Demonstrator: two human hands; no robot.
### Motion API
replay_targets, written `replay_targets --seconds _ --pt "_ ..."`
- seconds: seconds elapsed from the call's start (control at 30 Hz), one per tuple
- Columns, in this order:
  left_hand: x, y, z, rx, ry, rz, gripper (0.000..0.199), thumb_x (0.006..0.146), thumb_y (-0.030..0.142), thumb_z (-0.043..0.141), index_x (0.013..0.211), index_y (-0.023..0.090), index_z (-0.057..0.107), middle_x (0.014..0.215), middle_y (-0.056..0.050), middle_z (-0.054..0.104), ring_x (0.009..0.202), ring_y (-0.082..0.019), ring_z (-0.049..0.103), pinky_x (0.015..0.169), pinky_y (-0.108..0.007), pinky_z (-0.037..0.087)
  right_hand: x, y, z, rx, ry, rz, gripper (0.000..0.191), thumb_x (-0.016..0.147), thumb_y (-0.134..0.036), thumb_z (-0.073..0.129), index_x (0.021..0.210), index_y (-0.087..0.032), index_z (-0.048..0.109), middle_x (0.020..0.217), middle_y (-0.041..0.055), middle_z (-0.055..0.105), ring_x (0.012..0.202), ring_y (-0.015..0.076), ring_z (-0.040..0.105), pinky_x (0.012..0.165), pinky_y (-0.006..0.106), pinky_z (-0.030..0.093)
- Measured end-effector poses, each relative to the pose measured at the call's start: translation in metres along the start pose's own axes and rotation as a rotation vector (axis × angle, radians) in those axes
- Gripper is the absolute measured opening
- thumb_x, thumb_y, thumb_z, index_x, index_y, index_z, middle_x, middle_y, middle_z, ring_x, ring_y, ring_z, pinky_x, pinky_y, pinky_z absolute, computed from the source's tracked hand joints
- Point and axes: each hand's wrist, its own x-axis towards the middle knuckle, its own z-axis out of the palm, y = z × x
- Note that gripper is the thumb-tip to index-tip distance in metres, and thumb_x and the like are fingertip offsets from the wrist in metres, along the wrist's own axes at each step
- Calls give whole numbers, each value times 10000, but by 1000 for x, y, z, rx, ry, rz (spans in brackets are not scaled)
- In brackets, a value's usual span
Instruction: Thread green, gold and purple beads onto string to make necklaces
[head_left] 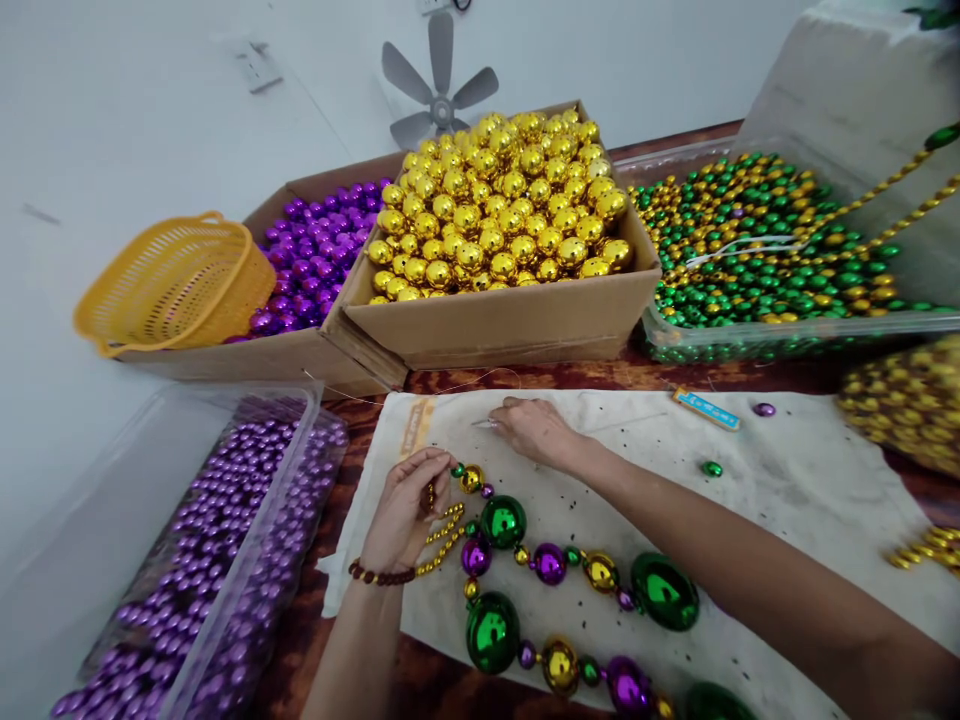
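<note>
Left hand (409, 505) pinching a glossy green-gold-purple round-bead strand (504, 521), right hand (534, 430) fingers clamped on a thin silvery tool (482, 424), over speckled whitish cloth (600, 450), pale wall (150, 120) beyond.

No text can be read: the pale characters on the small blue pack (706, 408) and the orange-backed print on the cloth (615, 480) are too blurred.

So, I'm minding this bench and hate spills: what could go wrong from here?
The gold beads are heaped above the rim of their cardboard box, so a knock might spill some. The loose green bead and purple bead on the cloth could roll away if brushed. The bead strand might slip if the left hand's grip loosens.
</note>
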Motion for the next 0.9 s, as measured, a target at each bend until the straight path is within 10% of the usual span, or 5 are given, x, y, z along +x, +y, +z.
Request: replay_targets --seconds 0.57,0.9 --pt "-1 -1 0 -9 1 2 184 750 311 684 752 139 620 493 60 416 382 -27 341 357 -169 150 -7 -11 4 55 -18 -5 261 931 -321 456 978 -202 683 989 67 676 925 200 621 749 252 407" --pt "-3 -8 -11 -123 106 26 176 716 279 718 799 135 659 620 17 577 512 -77 529 454 -186 346 -7 39 -14 -100 101 192 264 917 -258 475 1142 -212 606 1115 98 623 1046 266 540 820 347 405"
